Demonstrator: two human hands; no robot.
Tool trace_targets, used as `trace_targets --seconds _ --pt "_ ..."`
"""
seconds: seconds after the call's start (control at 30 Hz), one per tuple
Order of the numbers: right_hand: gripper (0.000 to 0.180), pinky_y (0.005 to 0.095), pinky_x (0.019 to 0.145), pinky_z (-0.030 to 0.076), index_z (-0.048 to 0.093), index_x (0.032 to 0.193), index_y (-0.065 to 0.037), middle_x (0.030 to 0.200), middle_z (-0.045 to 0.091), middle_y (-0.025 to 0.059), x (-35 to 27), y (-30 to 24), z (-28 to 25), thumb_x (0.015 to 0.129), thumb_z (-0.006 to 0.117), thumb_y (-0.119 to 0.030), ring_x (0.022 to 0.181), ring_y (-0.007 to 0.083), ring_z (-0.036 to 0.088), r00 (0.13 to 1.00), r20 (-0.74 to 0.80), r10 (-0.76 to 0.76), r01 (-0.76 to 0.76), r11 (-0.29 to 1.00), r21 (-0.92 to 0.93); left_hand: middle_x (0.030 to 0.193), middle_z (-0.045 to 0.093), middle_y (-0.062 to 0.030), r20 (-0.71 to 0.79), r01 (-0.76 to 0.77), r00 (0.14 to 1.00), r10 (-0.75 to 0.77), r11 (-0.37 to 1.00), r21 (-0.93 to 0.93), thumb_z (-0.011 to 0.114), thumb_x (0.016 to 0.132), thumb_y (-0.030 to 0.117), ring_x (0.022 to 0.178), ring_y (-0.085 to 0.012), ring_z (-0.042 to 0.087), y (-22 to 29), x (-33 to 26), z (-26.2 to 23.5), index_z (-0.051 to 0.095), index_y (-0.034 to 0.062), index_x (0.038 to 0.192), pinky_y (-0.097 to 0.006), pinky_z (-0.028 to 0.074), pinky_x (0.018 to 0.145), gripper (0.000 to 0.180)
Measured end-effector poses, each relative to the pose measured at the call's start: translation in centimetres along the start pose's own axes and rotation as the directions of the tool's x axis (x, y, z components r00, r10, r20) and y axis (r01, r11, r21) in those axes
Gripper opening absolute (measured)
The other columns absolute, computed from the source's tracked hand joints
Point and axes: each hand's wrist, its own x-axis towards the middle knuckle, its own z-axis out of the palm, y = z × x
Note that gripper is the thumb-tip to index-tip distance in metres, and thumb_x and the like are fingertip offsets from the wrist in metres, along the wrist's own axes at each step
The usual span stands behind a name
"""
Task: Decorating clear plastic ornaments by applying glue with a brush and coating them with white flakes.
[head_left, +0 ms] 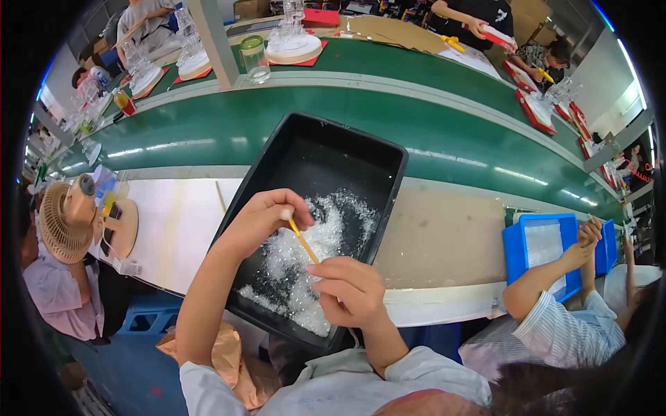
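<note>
Over a black tray (326, 152) on a factory workbench (166, 222), a worker held a slim yellow stick (303, 240) slantwise between two bare hands. The left hand (267, 216) closed on its upper end, fingers curled inward, beside a small whitish tip (286, 214); whether that tip belonged to the stick could not be told. The right hand (352, 290) pinched the lower end between thumb and forefinger, the other fingers bent toward the palm. Beneath both hands, clear, glittering bits (305, 291) lay heaped across the middle and near end of the tray, which tilted across the bench edge. A tan fan (66, 222) stood at the left, and a blue bin (515, 253) sat at the right near a co-worker's clasped hands (588, 234). Beyond ran a green conveyor (208, 118), with a glass jar (257, 66) on the ledge behind it.
</note>
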Motion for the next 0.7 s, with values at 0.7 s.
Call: trace_targets --seconds 0.7 --pt "0.021 0.0339 0.063 0.057 0.067 0.076 -0.002 0.080 0.072 0.0130 1.1 -0.2 -0.4 0.058 0.061 0.008 0.067 0.0272 0.071 0.978 0.205 0.046 -0.051 0.999 0.016 0.103 0.061 -0.0119 0.061 -0.218 0.941 0.332 0.734 -0.643 0.037 0.100 0.059 0.097 -0.0258 0.058 0.6 1.1 -0.9 0.052 0.0053 0.124 -0.038 0.045 0.090 0.061"
